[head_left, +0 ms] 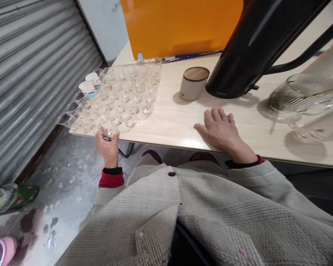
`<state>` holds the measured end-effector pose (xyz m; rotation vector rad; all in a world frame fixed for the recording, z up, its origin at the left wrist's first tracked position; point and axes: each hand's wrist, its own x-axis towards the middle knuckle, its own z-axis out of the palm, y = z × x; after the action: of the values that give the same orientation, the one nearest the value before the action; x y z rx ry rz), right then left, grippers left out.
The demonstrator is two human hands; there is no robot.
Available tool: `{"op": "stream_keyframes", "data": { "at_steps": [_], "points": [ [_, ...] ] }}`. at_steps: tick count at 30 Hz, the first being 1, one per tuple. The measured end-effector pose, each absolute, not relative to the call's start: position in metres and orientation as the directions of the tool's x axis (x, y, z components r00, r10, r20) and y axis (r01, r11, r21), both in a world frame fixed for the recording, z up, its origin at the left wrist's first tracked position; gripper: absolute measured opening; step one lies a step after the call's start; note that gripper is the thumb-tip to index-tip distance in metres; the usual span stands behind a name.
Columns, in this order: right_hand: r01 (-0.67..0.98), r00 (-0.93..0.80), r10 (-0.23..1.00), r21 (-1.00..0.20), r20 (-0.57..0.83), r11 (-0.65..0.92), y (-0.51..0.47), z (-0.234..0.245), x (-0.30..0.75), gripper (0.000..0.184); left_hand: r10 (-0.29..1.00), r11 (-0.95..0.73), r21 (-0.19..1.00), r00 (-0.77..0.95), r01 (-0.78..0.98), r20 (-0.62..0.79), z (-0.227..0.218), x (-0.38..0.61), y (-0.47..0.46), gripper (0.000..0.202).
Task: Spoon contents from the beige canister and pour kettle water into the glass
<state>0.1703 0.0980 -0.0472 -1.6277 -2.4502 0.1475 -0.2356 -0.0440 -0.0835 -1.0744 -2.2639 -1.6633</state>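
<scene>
My left hand (pixel 108 149) is at the front edge of the table, its thumb and fingers closed around a small clear plastic cup (pixel 110 133). Beyond it stand many similar clear plastic cups (pixel 130 120) in close rows, with two white paper cups (pixel 87 88) among them on the left. My right hand (pixel 222 129) lies palm down on the tabletop, fingers stretched out, with nothing in it. Just behind that hand are a beige canister with a wooden lid (pixel 192 85) and a tall black kettle (pixel 238 59).
An orange panel (pixel 183 27) stands at the back of the wooden table (pixel 172 127), with pens (pixel 194 55) at its foot. A ribbed glass mug (pixel 283 98) holding dark leaves is at the right. To the left are a metal shutter (pixel 44 55) and a pink bucket (pixel 5 249) on a wet floor.
</scene>
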Motion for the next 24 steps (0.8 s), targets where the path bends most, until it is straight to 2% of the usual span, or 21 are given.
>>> {"op": "stream_keyframes", "data": {
  "at_steps": [9, 15, 24],
  "points": [
    [0.909, -0.376, 0.921, -0.152, 0.105, 0.389, 0.099, -0.047, 0.171, 0.083, 0.458, 0.119, 0.799, -0.747, 0.59, 0.483, -0.083, -0.235, -0.042, 0.072],
    [0.922, -0.366, 0.93, -0.12, 0.038, 0.368, 0.096, -0.04, 0.169, 0.083, 0.436, 0.153, 0.78, -0.75, 0.607, 0.498, -0.082, -0.235, -0.045, 0.069],
    [0.901, -0.378, 0.92, -0.187, 0.106, 0.391, 0.099, -0.049, 0.173, 0.082, 0.446, 0.154, 0.778, -0.745, 0.609, 0.496, -0.078, -0.223, -0.05, 0.067]
  ]
}}
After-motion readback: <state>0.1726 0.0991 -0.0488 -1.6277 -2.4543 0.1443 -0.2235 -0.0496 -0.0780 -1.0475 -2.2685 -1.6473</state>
